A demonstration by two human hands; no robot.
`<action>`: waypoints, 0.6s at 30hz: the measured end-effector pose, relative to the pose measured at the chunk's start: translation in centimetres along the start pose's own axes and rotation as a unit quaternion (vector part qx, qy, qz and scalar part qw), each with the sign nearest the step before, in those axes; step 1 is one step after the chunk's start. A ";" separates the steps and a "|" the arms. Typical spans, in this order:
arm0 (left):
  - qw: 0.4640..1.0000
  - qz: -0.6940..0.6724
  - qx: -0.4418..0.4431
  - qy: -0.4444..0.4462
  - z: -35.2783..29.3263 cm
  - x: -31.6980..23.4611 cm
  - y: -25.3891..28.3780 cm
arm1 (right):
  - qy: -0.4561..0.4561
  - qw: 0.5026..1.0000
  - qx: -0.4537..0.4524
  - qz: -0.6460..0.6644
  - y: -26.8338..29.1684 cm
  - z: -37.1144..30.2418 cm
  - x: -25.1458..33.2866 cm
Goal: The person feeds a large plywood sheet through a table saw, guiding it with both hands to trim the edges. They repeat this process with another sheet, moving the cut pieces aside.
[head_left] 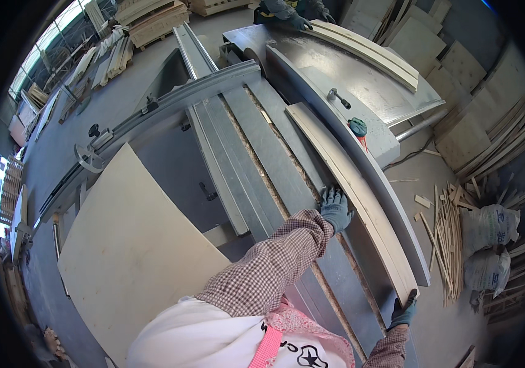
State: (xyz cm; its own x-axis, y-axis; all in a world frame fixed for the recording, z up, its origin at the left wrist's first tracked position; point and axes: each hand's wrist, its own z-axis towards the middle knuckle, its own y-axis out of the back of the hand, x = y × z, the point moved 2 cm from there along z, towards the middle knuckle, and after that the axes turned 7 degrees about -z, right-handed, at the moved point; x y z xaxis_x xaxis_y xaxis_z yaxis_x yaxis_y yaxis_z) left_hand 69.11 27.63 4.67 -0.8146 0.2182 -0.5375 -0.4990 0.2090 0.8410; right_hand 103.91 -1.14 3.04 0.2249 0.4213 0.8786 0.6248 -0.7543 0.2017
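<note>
A long pale wooden plank (354, 190) lies lengthwise on the grey metal table of a panel saw (268, 178), beside the long metal fence (360, 147). My left hand (336, 211), in a grey-blue work glove, rests against the plank's left side with its fingers stretched forward and apart. At the plank's near end, my right hand (403, 313), in a similar glove, has its fingers closed around the end corner. Part of that hand's grip is hidden under the wood. Checked sleeves cover both of my forearms.
A large plywood sheet (140, 251) leans at the left. Beyond the fence, a gloved co-worker (284, 12) handles several planks (367, 49) on the far table. A green and red tape measure (357, 127) sits behind the fence. Wood strips (449, 245) and white sacks (489, 230) lie right.
</note>
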 end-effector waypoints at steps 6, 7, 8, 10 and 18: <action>0.981 -0.090 -0.144 0.093 2.6 -0.8 0.2 | 0.089 0.979 -0.112 -0.147 -2.8 5.0 -0.3; 0.980 -0.111 -0.111 0.121 2.7 -0.6 0.3 | 0.075 0.975 -0.119 -0.171 -3.9 4.6 0.2; 0.982 -0.089 -0.131 0.099 3.0 -0.1 0.0 | 0.061 0.971 -0.126 -0.196 -4.6 4.4 0.2; 0.982 -0.053 -0.174 0.048 3.8 0.3 -0.6 | 0.110 0.965 -0.116 -0.207 -4.8 4.9 -0.4; 0.978 -0.050 -0.193 0.061 4.9 0.0 -1.2 | 0.078 0.957 -0.086 -0.264 -4.7 6.7 -1.8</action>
State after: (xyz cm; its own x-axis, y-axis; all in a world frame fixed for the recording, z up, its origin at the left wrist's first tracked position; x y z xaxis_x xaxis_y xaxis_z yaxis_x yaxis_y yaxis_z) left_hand 71.17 32.05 3.33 -0.7738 0.0942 -0.6264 -0.6328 -0.1579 0.7580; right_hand 105.56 5.02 -2.44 -0.2116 0.6965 0.6856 0.4843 -0.5346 0.6926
